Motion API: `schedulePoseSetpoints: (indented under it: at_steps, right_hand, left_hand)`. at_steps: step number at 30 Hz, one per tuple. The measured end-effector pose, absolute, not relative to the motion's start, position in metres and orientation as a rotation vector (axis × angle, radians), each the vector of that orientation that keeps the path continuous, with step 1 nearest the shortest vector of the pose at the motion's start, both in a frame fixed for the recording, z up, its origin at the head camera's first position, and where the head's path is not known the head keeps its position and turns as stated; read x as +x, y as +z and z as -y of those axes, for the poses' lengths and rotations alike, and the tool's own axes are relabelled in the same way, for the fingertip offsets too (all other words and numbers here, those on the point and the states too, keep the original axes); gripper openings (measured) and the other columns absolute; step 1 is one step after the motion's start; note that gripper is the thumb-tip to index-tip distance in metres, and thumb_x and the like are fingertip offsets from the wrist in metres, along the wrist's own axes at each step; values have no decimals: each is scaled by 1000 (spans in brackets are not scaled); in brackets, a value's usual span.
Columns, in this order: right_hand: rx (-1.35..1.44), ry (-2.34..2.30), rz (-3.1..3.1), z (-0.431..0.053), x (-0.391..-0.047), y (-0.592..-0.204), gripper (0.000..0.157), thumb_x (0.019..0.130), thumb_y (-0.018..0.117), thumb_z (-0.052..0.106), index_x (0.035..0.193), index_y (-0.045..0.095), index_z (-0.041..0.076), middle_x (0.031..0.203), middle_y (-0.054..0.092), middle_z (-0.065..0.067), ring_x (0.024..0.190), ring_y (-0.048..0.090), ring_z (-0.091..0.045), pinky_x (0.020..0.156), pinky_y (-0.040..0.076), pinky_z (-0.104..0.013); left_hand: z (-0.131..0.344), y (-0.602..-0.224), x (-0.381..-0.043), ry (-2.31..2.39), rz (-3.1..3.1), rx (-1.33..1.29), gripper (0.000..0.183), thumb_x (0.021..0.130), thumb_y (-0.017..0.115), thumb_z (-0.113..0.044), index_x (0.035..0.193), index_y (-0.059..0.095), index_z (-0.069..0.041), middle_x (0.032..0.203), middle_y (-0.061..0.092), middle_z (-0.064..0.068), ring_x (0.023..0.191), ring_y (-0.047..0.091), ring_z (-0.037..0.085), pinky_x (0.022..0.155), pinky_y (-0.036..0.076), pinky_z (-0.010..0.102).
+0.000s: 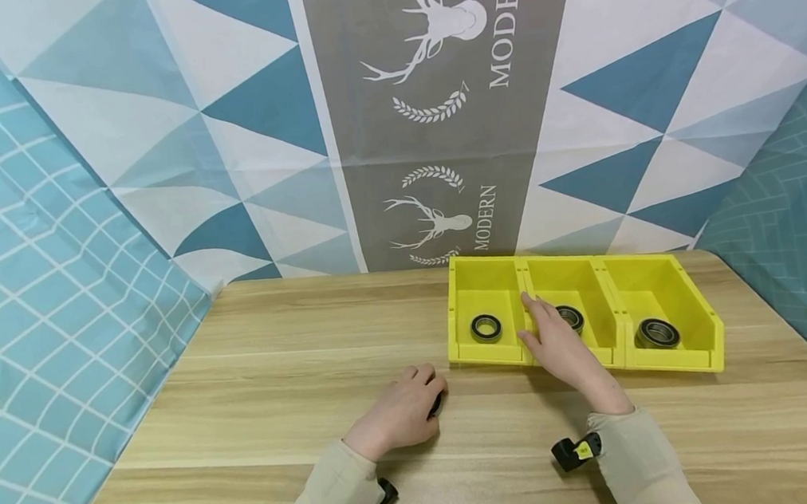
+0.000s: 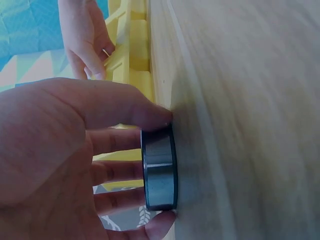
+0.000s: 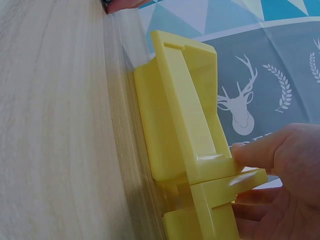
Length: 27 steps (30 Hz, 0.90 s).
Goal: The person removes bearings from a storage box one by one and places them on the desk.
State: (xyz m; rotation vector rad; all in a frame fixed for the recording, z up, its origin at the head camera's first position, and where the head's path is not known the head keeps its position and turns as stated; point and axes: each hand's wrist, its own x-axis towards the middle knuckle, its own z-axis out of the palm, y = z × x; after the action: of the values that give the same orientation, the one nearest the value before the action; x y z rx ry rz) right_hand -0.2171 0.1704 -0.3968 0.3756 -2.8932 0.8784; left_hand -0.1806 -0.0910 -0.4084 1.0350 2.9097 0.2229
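Note:
My left hand (image 1: 399,412) grips a ball bearing (image 2: 160,170) between thumb and fingers. The bearing stands close against the wooden table, its dark outer ring facing the left wrist camera. My right hand (image 1: 559,342) reaches over the front of a yellow three-compartment bin (image 1: 477,356), at the wall between the left and middle compartments. Its thumb (image 3: 250,152) touches that wall; the other fingers are partly hidden behind it. One bearing (image 1: 485,328) lies flat in the left compartment. The middle bearing (image 1: 572,318) is partly covered by my right hand. A thicker-looking bearing (image 1: 658,334) lies in the right compartment.
The bin stands at the back right of the wooden table (image 1: 243,394), near a wall sheet (image 1: 429,138) with triangles and deer heads. A blue tiled-pattern sheet (image 1: 31,276) borders the left side, another (image 1: 803,209) the right. Wrist cameras sit on both sleeves.

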Motion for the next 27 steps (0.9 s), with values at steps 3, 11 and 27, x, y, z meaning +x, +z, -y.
schedulePoseSetpoints:
  at_steps: [3,11,27]
  right_hand:
    - [374,876,2898,-171,-218,-397,60,94,48,17,143,18,-1,143,22,-29,130,24,-45,101,28,-58]
    - [375,862,2900,-172,-219,-396,60,93,48,17,143,18,-1,143,22,-29,130,24,-45,102,27,-58]
    - [386,880,2896,-169,-218,-401,60,94,48,18,143,18,-1,143,22,-29,130,25,-44,102,27,-57]
  left_hand:
    - [92,-408,-181,248,-2892,1027,31,75,64,-16,104,55,-15,100,47,-1,88,45,15,68,45,28]
    - [91,-408,-182,272,-2886,1041,31,75,64,-17,105,55,-15,100,46,-1,87,44,15,70,45,28]
    - [90,-401,-182,170,-2805,962,38,79,64,-26,113,53,-13,108,45,2,95,44,16,79,45,32]
